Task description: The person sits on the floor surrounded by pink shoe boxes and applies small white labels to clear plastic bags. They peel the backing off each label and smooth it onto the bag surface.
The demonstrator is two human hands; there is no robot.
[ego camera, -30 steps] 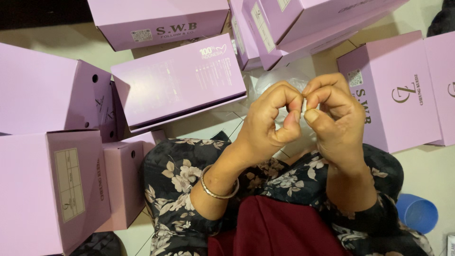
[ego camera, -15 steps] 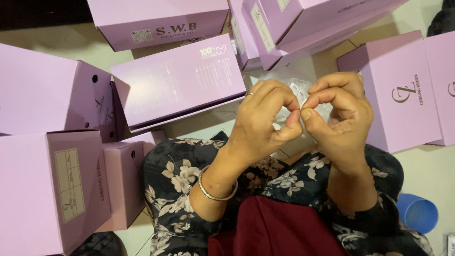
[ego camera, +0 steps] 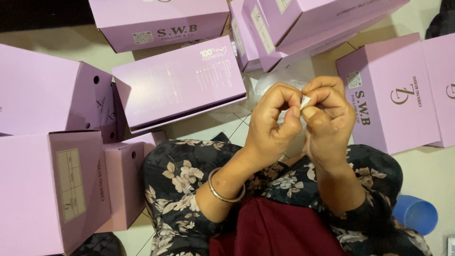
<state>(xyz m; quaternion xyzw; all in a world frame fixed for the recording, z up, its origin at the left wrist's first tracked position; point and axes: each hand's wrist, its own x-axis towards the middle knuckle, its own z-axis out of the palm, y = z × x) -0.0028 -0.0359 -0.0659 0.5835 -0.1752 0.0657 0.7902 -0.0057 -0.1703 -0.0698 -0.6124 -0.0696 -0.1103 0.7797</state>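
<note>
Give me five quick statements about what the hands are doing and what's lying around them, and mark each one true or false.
1. Both hands pinch a small white piece between their fingertips. True: the left hand and right hand meet on the small white piece.
2. A metal bangle sits on the right wrist. False: the bangle is on the left wrist.
3. Lilac cardboard boxes lie all around on the floor. True, for instance the lilac box beyond the left hand.
4. A blue cup stands at the lower right. True: the blue cup.
5. The person wears plain white sleeves. False: the sleeves are dark with a flower print.
</note>
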